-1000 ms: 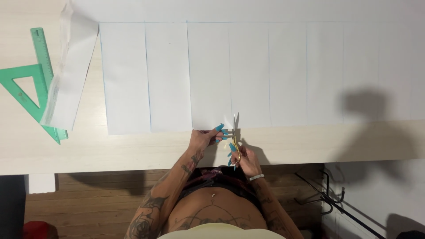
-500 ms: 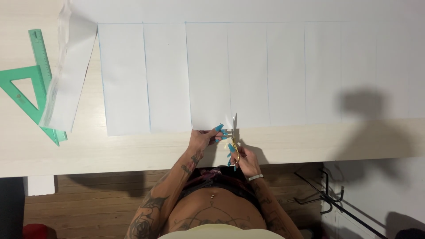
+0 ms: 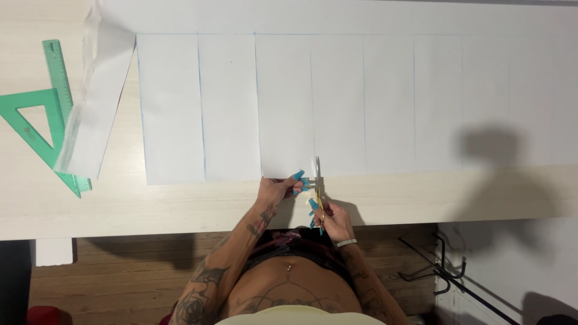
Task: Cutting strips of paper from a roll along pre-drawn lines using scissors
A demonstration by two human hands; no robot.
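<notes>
Pale wood-grain desk fills most of the head view, with brown plank flooring showing below its near edge. Spread across the desk lies a large white paper sheet ruled with faint blue vertical lines into equal strips. At its near edge, the left hand presses down on the paper just left of one line, fingers together and flat on the sheet. The right hand grips a pair of gold-handled scissors, fingers curled closed through the loops; the blades point away from the person and sit at the paper's edge on that ruled line, beside the left fingertips. Toward the far left of the desk, a loose white paper strip lies at a slant, partly covering a green ruler and a green set square.
</notes>
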